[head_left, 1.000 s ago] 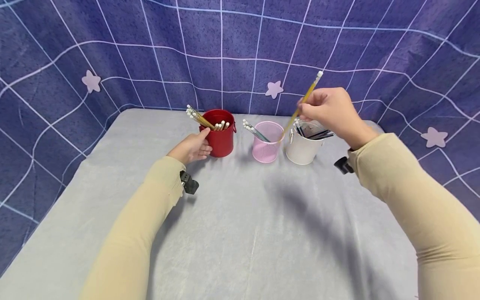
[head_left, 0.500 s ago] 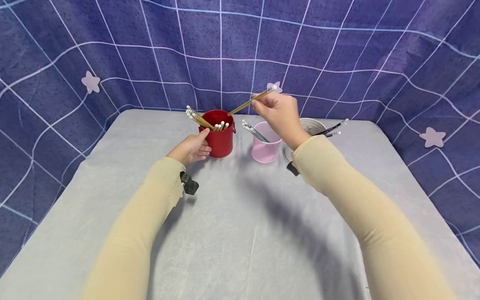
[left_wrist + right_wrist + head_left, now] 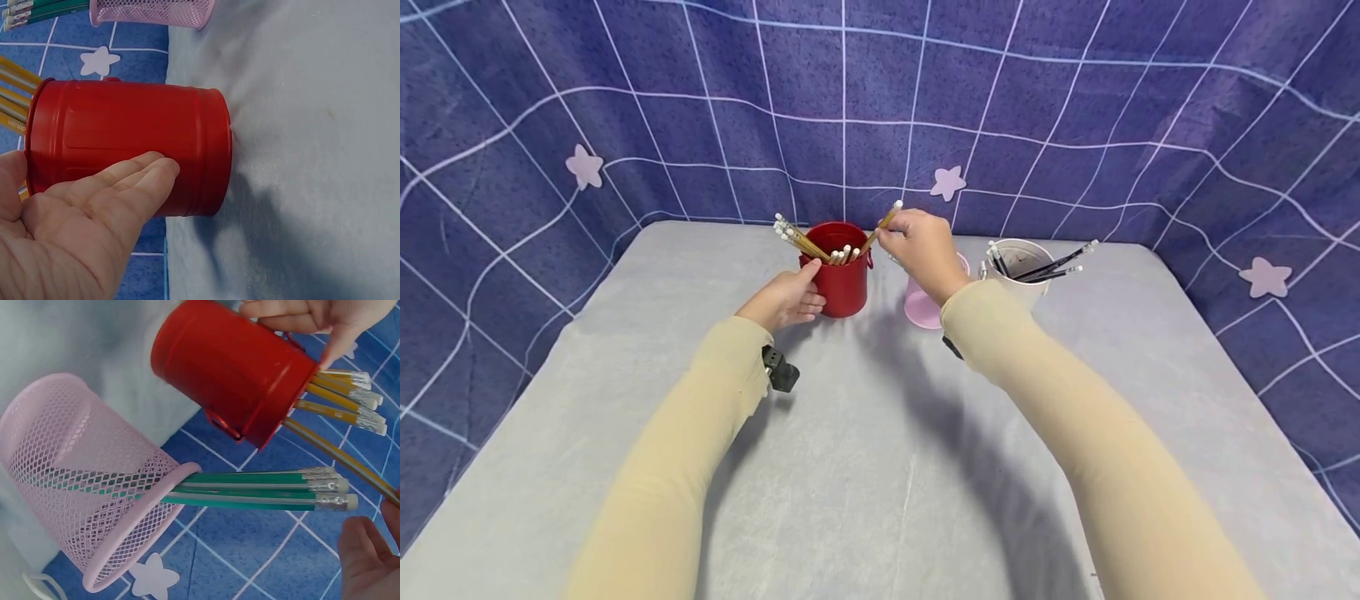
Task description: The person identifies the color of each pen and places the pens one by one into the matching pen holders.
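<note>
A red metal bucket (image 3: 842,292) holds several yellow pencils (image 3: 802,240) with white erasers up. My left hand (image 3: 784,298) rests against its left side, thumb at the rim. In the left wrist view, the straight fingers (image 3: 134,187) lie along the red wall. My right hand (image 3: 928,250) pinches another yellow pencil (image 3: 344,457) near its eraser end, and the lower end reaches inside the bucket's right rim. Just right of the bucket, partly behind my right hand, stands a pink mesh cup (image 3: 920,310) with green pencils (image 3: 256,492).
A white bucket (image 3: 1034,292) with several black pencils (image 3: 1054,272) stands right of the pink cup, partly covered by my right sleeve (image 3: 1000,333). A grey cloth (image 3: 820,467) covers the table. Behind hangs a blue curtain (image 3: 880,100) with white lines and stars.
My right hand has carried the yellow pencil left from above the white bucket and pink cup, then lowered it into the red bucket. The left hand has stayed in place.
</note>
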A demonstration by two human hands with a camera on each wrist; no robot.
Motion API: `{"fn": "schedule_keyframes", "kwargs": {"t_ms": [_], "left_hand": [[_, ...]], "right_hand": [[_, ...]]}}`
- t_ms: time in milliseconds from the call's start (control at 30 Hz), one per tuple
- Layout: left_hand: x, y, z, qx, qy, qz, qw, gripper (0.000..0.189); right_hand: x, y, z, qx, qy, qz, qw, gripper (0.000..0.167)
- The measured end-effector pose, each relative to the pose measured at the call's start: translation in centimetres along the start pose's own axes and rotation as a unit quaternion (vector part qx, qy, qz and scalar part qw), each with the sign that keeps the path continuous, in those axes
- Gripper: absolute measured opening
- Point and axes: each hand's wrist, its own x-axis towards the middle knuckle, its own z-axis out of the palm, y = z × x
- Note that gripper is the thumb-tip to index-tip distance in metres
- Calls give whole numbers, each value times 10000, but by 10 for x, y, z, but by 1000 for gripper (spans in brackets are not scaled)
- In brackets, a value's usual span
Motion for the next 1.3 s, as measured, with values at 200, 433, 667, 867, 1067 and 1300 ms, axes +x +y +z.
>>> {"fn": "schedule_keyframes", "kwargs": {"t_ms": [200,433,667,867,1067,1300], "left_hand": [[0,-2,0,-47,-32,58,10000,77],[0,-2,2,-11,62,20,10000,77],[0,-1,-1,-5,86,8,10000,77],[2,-2,1,54,161,4,9999,77],[5,-4,3,124,211,19,9997,78],[5,-4,2,346,342,119,9987,78]], "right_hand": [[0,2,5,-459,-579,199,9971,18],[-1,4,6,-432,-638,272,9967,18],[3,5,9,-509,-847,419,9942,22],[6,5,14,-691,-1058,661,9898,22],[6,4,17,-825,-1357,723,9847,28],[-2,8,11,-706,-1135,573,9894,36]]}}
